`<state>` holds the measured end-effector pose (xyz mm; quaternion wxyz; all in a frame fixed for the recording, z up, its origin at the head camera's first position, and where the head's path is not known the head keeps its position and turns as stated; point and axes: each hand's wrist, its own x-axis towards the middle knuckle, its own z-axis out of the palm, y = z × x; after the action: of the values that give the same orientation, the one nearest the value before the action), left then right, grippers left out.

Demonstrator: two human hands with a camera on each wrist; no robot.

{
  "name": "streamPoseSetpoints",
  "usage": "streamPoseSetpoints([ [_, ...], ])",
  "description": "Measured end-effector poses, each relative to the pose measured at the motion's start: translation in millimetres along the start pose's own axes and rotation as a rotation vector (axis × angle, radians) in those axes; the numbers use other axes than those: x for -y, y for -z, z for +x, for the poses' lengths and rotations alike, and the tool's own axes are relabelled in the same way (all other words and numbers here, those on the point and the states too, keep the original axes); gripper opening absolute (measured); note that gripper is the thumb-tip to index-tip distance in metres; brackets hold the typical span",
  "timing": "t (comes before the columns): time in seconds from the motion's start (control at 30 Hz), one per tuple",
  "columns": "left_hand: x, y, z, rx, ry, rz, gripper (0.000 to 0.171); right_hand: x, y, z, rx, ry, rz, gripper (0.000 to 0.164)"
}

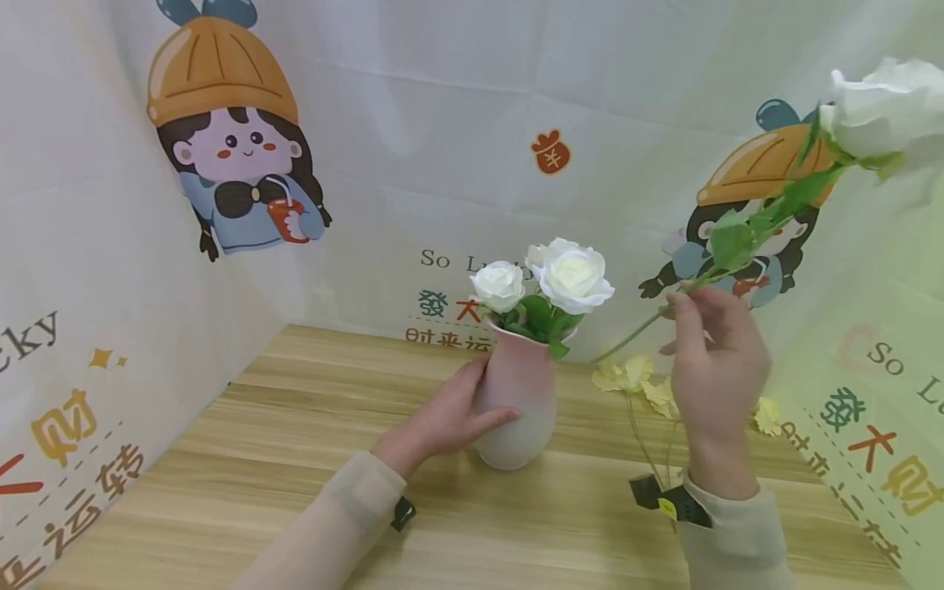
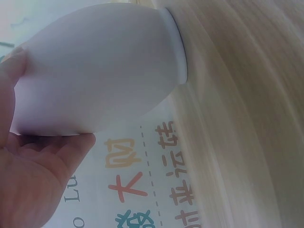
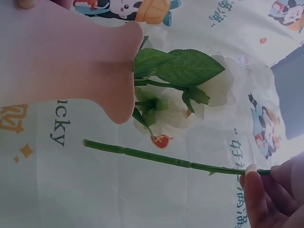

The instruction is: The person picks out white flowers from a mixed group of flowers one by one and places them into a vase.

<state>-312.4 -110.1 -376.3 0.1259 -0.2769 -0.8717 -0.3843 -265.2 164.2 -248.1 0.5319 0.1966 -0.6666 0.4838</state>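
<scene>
A pink-and-white vase (image 1: 516, 393) stands upright on the wooden table, with white roses (image 1: 571, 274) and green leaves rising from its mouth. My left hand (image 1: 453, 414) grips the vase from its left side; in the left wrist view the thumb and fingers lie around its body. To the right of the vase, my right hand (image 1: 719, 356) pinches the green stem of another white rose (image 1: 888, 106). That rose is tilted, its bloom up at the upper right. In the right wrist view the bare stem end (image 3: 102, 145) hangs apart from the vase rim.
Pale yellow flowers (image 1: 627, 374) on thin stems lie on the table (image 1: 295, 434) behind and beside my right wrist. A printed white cloth (image 1: 413, 164) walls the table at the back and both sides.
</scene>
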Motion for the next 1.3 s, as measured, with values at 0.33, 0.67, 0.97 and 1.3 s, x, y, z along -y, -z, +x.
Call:
streamPoseSetpoints([
  [0.33, -0.7, 1.0, 0.7, -0.007, -0.013, 0.012, 0.089, 28, -2, 4, -0.173, 0.003, 0.352, 0.011],
  [0.67, -1.6, 1.6, 0.3, -0.007, -0.012, 0.006, 0.088, 34, -7, 1, -0.17, -0.002, 0.502, 0.011],
  [0.97, 0.1, 1.9, 0.0, -0.004, -0.009, -0.012, 0.089, 20, -27, -13, 0.049, -0.018, 0.325, 0.012],
  [1.3, -1.1, 1.3, -0.3, 0.001, -0.003, 0.002, 0.088, -19, -51, -32, 0.219, -0.064, -0.002, 0.007],
])
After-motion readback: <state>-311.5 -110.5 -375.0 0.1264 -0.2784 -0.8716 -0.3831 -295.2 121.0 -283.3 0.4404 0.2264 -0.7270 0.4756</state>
